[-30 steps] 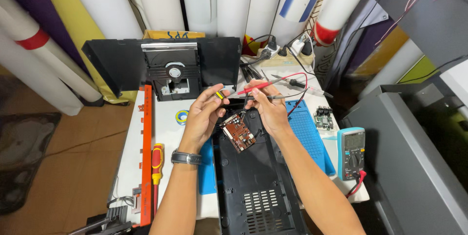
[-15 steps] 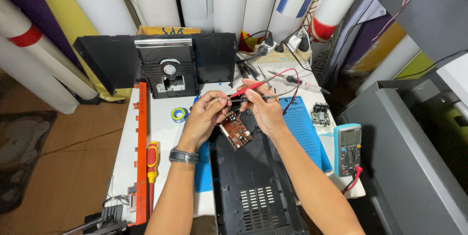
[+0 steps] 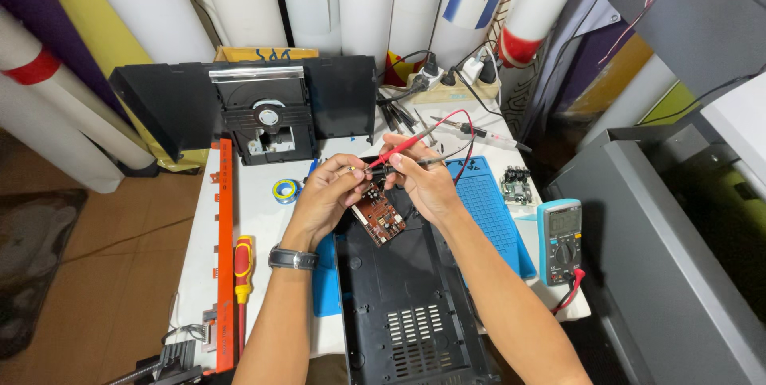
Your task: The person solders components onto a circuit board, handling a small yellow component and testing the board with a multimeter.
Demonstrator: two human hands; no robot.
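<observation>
1. Left hand [image 3: 325,193] grips the brown circuit board [image 3: 380,217], tilted above the black casing's [image 3: 407,305] far end.
2. Right hand [image 3: 423,181] pinches red test probe [image 3: 396,150] and black test probe [image 3: 415,163] over the board.
3. Multimeter [image 3: 560,240] lies right.

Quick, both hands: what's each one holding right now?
Left hand: closed, pinching a small part above the circuit board; which part cannot be told.
Right hand: closed on the red probe.

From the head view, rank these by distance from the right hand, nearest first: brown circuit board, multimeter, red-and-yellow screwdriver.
1. Brown circuit board: just below the right hand, near its fingers.
2. Multimeter: off to the hand's right, at the table edge.
3. Red-and-yellow screwdriver: far left, beyond the left hand.
</observation>
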